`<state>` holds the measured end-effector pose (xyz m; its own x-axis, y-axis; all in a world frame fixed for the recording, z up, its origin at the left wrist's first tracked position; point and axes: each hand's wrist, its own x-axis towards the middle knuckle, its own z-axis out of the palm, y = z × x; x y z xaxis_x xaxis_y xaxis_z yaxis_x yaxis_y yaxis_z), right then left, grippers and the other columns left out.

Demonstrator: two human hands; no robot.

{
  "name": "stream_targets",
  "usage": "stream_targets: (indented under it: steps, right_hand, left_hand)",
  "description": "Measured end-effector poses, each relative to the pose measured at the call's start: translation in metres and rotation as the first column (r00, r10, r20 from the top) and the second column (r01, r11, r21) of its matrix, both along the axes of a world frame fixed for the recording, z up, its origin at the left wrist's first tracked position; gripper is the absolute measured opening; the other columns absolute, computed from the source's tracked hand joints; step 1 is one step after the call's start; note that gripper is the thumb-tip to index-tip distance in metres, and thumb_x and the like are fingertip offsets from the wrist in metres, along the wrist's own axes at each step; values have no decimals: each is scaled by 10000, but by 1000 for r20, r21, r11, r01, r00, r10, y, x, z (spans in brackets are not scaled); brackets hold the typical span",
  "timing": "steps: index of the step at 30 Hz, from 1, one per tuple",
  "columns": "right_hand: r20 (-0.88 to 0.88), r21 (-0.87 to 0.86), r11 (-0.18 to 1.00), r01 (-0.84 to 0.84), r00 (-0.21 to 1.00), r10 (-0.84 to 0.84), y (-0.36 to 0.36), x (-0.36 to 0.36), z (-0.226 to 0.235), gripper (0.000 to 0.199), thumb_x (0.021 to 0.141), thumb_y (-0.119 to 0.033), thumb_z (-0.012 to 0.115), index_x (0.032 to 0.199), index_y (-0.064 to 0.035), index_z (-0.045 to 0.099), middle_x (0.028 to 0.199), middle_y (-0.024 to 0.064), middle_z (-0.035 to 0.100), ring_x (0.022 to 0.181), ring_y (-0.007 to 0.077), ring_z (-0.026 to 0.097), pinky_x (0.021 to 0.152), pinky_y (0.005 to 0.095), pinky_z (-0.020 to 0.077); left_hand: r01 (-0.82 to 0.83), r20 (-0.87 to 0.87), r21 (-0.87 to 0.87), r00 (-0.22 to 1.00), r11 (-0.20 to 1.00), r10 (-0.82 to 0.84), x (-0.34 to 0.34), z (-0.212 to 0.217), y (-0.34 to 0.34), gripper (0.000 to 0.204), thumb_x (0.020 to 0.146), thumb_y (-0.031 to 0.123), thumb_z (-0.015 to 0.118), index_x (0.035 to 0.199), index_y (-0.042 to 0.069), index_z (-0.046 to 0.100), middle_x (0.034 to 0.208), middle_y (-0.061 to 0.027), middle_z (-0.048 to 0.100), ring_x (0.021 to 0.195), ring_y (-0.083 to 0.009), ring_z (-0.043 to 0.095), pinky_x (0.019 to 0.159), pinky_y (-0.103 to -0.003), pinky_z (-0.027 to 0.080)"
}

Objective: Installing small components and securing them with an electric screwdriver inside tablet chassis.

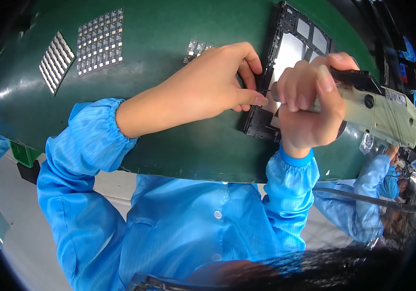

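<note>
A black device frame (261, 123) with silvery metal plates lies on the green table, to the right of my left hand. My left hand (217, 80) is closed at the frame's left edge, its thumb and fingertips curled together beside the screwdriver tip. Whatever sits between those fingers is too small or hidden to make out. My right hand (314, 104) grips a beige electric screwdriver (384, 114) with a black lever. Its narrow grey nose points left, at the frame's edge by my left thumb. Part of the frame is hidden behind my right hand.
Two panels of small circuit boards, one upright (100, 42) and one slanted (56, 63), lie on the table (169, 150) at left. A smaller board piece (196, 48) shows behind my left hand. Clear plastic (366, 144) lies at right, near another person's blue sleeve (368, 182).
</note>
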<state>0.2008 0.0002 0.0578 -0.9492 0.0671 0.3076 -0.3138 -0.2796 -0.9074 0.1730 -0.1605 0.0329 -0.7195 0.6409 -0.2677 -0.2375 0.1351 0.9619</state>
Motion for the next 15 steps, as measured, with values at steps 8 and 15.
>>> stream_targets:
  steps: [8,15]
  right_hand:
    - [53,30,1000,3,999,-4,-2,2,0,236,872,-117,525,1105,-80,520,565,4,357,444,116,359,428,280,317]
    - [69,89,988,123,989,-129,-11,4,-1,199,829,56,519,986,-51,460,635,37,415,451,106,385,394,266,324]
  left_hand:
    - [9,-9,3,1000,1000,-9,2,-1,1,387,823,104,743,1084,-35,495,892,-117,609,767,-173,665,658,-275,541]
    - [-42,-40,95,998,995,46,4,-10,9,338,800,27,735,1045,-39,512,790,-114,626,666,-164,653,581,-278,530]
